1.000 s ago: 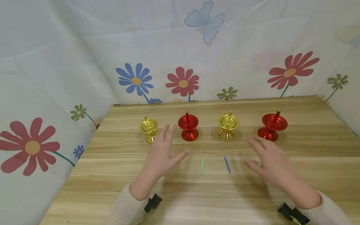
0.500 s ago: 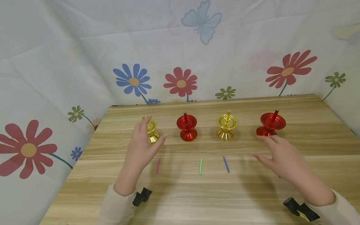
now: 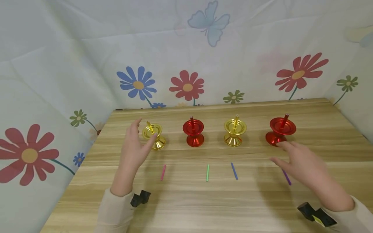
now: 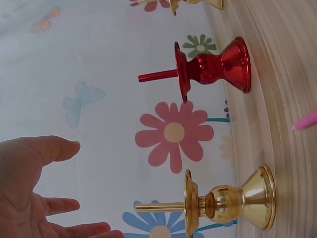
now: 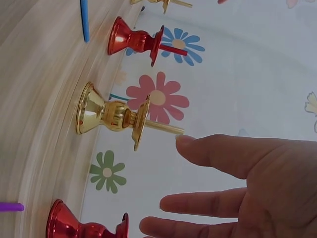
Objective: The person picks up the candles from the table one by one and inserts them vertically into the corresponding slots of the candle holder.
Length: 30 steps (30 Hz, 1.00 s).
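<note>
My left hand (image 3: pixel 132 152) hovers over the table with fingers spread and nothing in it, beside the leftmost gold candle holder (image 3: pixel 158 142). In the left wrist view its thumb and fingers are apart from that holder. My right hand (image 3: pixel 307 166), also holding nothing, is just in front of the rightmost red candle holder (image 3: pixel 275 138) and partly overlaps its base. Between them stand another red candle holder (image 3: pixel 195 139) and another gold candle holder (image 3: pixel 233 140). A thin purple stick (image 3: pixel 287 178) lies partly hidden beneath the right hand.
Thin pink (image 3: pixel 163 172), green and blue sticks lie in a row on the wooden table (image 3: pixel 209 207), in front of the upright holders. A flowered cloth (image 3: pixel 247 58) hangs behind and at the sides. A small black device (image 3: pixel 140 198) is strapped at each wrist.
My left hand has moved left, uncovering the pink stick and then the leftmost gold holder. My right hand has drifted right, and the purple stick now shows. The holders stay put.
</note>
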Each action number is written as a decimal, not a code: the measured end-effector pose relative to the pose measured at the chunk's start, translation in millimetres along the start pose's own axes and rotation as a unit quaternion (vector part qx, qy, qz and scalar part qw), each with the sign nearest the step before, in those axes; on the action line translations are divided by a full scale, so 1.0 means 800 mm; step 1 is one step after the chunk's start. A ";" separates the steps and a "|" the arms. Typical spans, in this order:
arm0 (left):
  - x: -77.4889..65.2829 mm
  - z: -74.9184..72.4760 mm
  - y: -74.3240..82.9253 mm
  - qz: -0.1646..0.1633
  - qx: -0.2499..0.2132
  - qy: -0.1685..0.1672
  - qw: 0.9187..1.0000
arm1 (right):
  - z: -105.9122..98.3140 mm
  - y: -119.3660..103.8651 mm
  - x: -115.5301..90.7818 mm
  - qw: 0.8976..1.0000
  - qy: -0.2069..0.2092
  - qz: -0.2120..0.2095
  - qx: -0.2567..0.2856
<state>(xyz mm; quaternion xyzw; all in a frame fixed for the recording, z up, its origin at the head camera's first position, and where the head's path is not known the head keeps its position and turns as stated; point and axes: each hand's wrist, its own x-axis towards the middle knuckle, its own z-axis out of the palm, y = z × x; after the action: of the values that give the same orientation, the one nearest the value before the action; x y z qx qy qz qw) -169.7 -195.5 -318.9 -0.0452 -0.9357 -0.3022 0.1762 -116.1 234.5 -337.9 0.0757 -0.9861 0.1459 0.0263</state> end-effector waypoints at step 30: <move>0.028 0.027 -0.067 -0.163 -0.156 0.001 0.974 | 0.016 0.040 0.016 0.993 -0.108 0.041 -0.015</move>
<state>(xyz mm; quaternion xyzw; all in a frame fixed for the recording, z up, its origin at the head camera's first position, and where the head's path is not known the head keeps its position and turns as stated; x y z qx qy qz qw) -207.0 -227.0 -356.4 0.0811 -0.8719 -0.4687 0.1162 -134.4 259.0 -357.9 0.0498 -0.9874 0.1233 -0.0856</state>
